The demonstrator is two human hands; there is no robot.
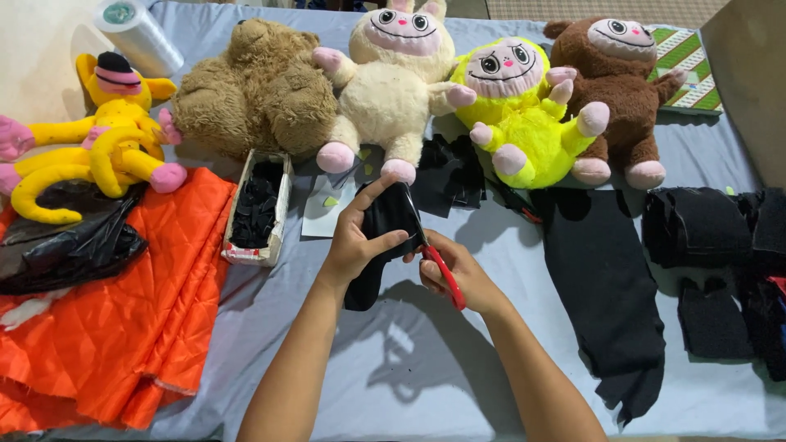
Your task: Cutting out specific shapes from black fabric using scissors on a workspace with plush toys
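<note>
A grey-blue cloth is spread over the table, and shadows of the forearms are cast on it nearest the camera. To the left, quilted orange fabric is heaped, with a crumpled black plastic bag lying on it. Above the middle of the table, a piece of black fabric is held up: dark, soft and folded, with its lower end hanging down. It is clamped in the fingers of the left hand. The fingers of the right hand are closed around red-handled scissors, whose blade seems to be set against the fabric's edge. A long black cloth strip is laid at the right. Farther back, an open box of black scraps and a row of plush toys are seen.
</note>
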